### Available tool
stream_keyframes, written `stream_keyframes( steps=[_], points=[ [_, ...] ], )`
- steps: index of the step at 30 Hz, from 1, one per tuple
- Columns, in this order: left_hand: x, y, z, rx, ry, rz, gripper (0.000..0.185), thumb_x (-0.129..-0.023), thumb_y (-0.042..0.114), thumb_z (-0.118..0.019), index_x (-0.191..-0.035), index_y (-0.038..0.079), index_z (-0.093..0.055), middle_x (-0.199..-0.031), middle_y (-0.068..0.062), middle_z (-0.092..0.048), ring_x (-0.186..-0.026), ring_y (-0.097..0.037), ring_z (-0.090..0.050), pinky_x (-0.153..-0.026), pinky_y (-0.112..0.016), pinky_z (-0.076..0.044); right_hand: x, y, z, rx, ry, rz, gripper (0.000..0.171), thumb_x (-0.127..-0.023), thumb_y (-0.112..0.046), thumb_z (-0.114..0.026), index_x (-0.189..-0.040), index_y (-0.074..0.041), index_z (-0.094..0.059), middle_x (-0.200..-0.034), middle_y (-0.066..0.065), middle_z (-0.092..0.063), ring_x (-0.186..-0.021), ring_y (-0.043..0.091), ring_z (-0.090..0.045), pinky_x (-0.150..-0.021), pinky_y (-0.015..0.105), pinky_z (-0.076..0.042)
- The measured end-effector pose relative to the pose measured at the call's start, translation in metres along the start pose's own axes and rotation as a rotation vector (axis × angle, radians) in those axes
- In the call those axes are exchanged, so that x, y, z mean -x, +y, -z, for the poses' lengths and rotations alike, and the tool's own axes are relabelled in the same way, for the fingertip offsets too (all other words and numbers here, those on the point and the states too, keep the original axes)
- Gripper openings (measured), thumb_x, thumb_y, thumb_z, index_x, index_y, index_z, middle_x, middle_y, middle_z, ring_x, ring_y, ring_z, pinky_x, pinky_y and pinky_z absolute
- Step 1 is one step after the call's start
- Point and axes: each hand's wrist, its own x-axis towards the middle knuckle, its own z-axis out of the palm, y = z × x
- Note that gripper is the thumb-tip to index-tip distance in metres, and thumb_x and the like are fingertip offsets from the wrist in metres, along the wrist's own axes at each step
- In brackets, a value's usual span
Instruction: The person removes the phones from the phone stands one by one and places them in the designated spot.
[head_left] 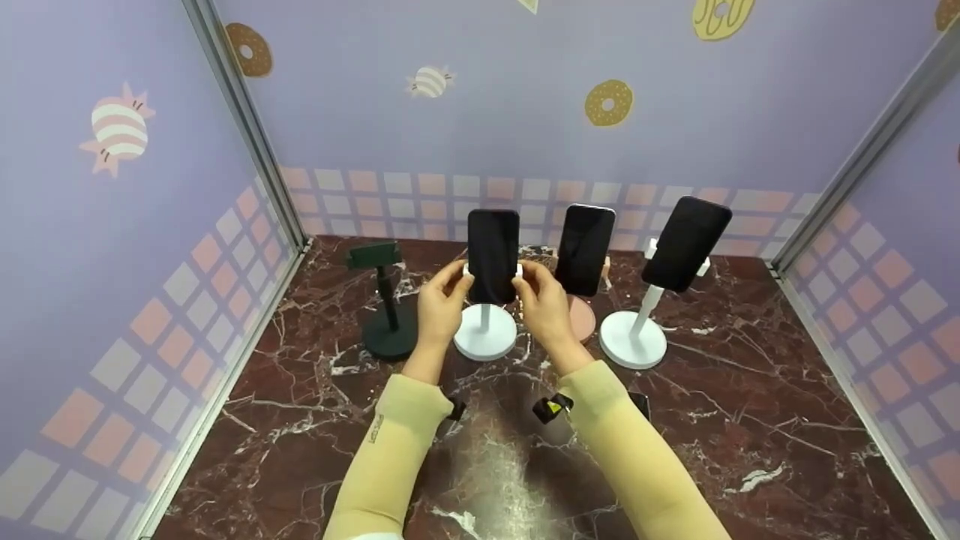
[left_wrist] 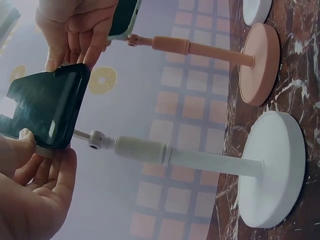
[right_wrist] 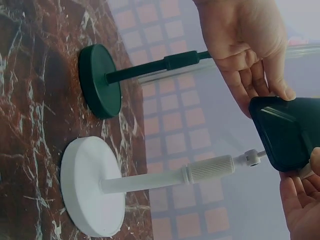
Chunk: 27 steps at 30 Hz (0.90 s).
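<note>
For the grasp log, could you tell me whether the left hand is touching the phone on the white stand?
Touching: the left wrist view shows the left hand's thumb against the phone's edge.

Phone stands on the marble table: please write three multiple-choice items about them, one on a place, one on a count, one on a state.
1. Where is the dark green stand?
A. leftmost in the row
B. between the two white stands
C. rightmost

2. How many stands carry a phone?
A. one
B. three
C. four

3. What are the two hands doing?
A. resting flat on the table
B. gripping the sides of the phone on the white stand
C. lifting the pink stand

Answers:
1 A, it stands left of all the others.
2 B, three phones show; the green clamp is empty.
3 B, the left hand and right hand pinch its edges.
</note>
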Motion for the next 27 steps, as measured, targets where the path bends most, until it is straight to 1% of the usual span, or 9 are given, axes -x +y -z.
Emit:
stream_keyframes(
  steps=[4, 6, 10, 13, 15, 18, 22, 25, 27],
  points=[
    [0.011, 0.006, 0.000, 0.038, 0.001, 0.007, 0.031, -0.096, 0.004, -0.071, -0.123, -0.010, -0.069, -0.118, -0.027, -0.073, -0.102, -0.032, -0.069, -0.080, -0.014, -0.053, 0.009, -0.004, 0.007, -0.044, -0.008, 0.009, 0.027, -0.099, -0.001, -0.064, -0.123, 0.013, -0.062, -0.109, 0.027, -0.071, -0.095, 0.029, -0.068, -0.084, 0.023, -0.055],
    [0.018, 0.010, 0.000, 0.046, -0.001, -0.001, 0.032, -0.095, 0.004, -0.071, -0.123, -0.011, -0.068, -0.117, -0.028, -0.072, -0.102, -0.032, -0.069, -0.081, -0.015, -0.054, 0.014, -0.007, 0.011, -0.055, -0.010, 0.020, 0.027, -0.099, 0.000, -0.063, -0.123, 0.013, -0.062, -0.109, 0.027, -0.071, -0.093, 0.022, -0.067, -0.082, 0.019, -0.054],
    [0.033, 0.018, -0.003, 0.064, -0.002, -0.015, 0.033, -0.094, 0.003, -0.072, -0.122, -0.013, -0.068, -0.117, -0.030, -0.072, -0.102, -0.033, -0.070, -0.083, -0.016, -0.055, 0.028, -0.012, 0.022, -0.076, -0.024, 0.021, 0.028, -0.099, 0.001, -0.063, -0.123, 0.014, -0.061, -0.106, 0.027, -0.069, -0.082, 0.010, -0.060, -0.071, 0.015, -0.050],
    [0.045, 0.024, -0.007, 0.110, -0.009, -0.013, 0.032, -0.093, 0.000, -0.072, -0.121, -0.015, -0.067, -0.116, -0.031, -0.071, -0.097, -0.023, -0.069, -0.081, -0.015, -0.055, 0.039, -0.015, 0.033, -0.048, -0.018, 0.037, 0.027, -0.098, 0.000, -0.065, -0.122, 0.013, -0.063, -0.105, 0.026, -0.070, -0.082, 0.012, -0.063, -0.071, 0.013, -0.052],
    [0.054, 0.029, -0.010, 0.135, -0.019, -0.013, 0.032, -0.093, -0.001, -0.072, -0.121, -0.015, -0.067, -0.113, -0.031, -0.071, -0.092, -0.014, -0.067, -0.078, -0.014, -0.055, 0.047, -0.017, 0.041, -0.032, -0.012, 0.040, 0.028, -0.098, -0.001, -0.065, -0.122, 0.013, -0.063, -0.107, 0.027, -0.070, -0.089, 0.017, -0.067, -0.075, 0.013, -0.055],
    [0.066, 0.036, -0.015, 0.158, -0.038, -0.027, 0.033, -0.092, 0.000, -0.072, -0.122, -0.014, -0.067, -0.114, -0.030, -0.071, -0.089, -0.005, -0.064, -0.078, -0.015, -0.056, 0.059, -0.021, 0.053, -0.043, -0.012, 0.045, 0.029, -0.099, -0.001, -0.064, -0.124, 0.014, -0.062, -0.111, 0.028, -0.070, -0.097, 0.015, -0.068, -0.082, 0.014, -0.057],
    [0.081, 0.043, -0.024, 0.169, -0.071, -0.049, 0.034, -0.092, 0.001, -0.072, -0.122, -0.014, -0.067, -0.114, -0.030, -0.071, -0.091, -0.007, -0.065, -0.080, -0.018, -0.058, 0.074, -0.025, 0.069, -0.109, -0.003, 0.046, 0.031, -0.099, 0.002, -0.061, -0.126, 0.017, -0.059, -0.121, 0.033, -0.067, -0.103, -0.001, -0.064, -0.088, 0.013, -0.055],
    [0.091, 0.048, -0.030, 0.174, -0.091, -0.041, 0.034, -0.092, 0.001, -0.072, -0.122, -0.014, -0.067, -0.113, -0.029, -0.071, -0.092, -0.009, -0.065, -0.079, -0.018, -0.058, 0.085, -0.027, 0.079, -0.127, 0.009, 0.041, 0.031, -0.099, 0.004, -0.061, -0.126, 0.018, -0.058, -0.124, 0.035, -0.065, -0.102, -0.005, -0.062, -0.090, 0.011, -0.053],
    [0.097, 0.049, -0.033, 0.175, -0.101, -0.038, 0.034, -0.092, 0.002, -0.072, -0.122, -0.014, -0.067, -0.112, -0.029, -0.071, -0.094, -0.011, -0.067, -0.081, -0.018, -0.058, 0.091, -0.026, 0.084, -0.123, 0.016, 0.034, 0.031, -0.099, 0.005, -0.061, -0.126, 0.019, -0.057, -0.121, 0.035, -0.065, -0.099, -0.005, -0.062, -0.088, 0.011, -0.053]
  ],
)
